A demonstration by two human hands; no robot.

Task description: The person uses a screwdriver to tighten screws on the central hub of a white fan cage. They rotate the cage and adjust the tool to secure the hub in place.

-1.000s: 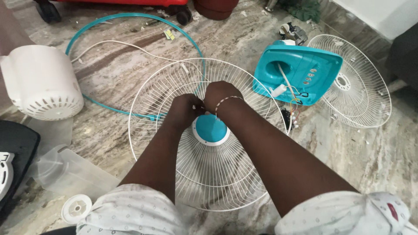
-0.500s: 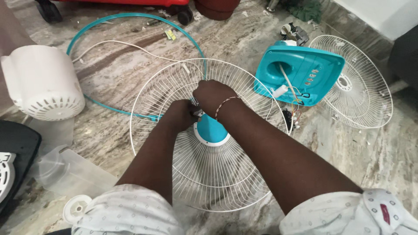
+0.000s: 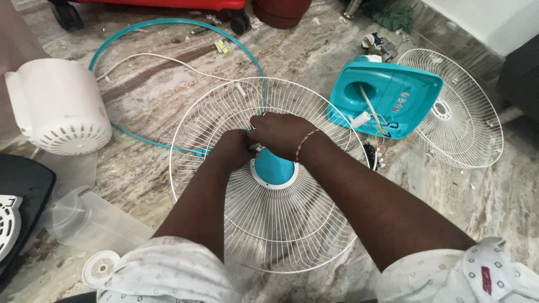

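Note:
A round white wire fan guard point(image 3: 281, 224) lies on the stone floor in front of me, with a teal hub point(image 3: 275, 169) at its middle. My left hand point(image 3: 233, 148) and my right hand point(image 3: 281, 133) meet just above that hub, fingers curled together around a small part I cannot make out. A thin bracelet circles my right wrist. Both forearms stretch across the near half of the guard.
A teal fan housing point(image 3: 393, 95) with loose wires lies at the right, beside a second white guard point(image 3: 460, 106). A teal ring point(image 3: 168, 33) and a white cord lie behind. A white motor cover point(image 3: 56, 109) sits left; clear plastic blades point(image 3: 90, 219) and a white cap point(image 3: 101, 268) lie near left.
My right hand has turned a little over the hub and shifted slightly left. The guard stays where it was.

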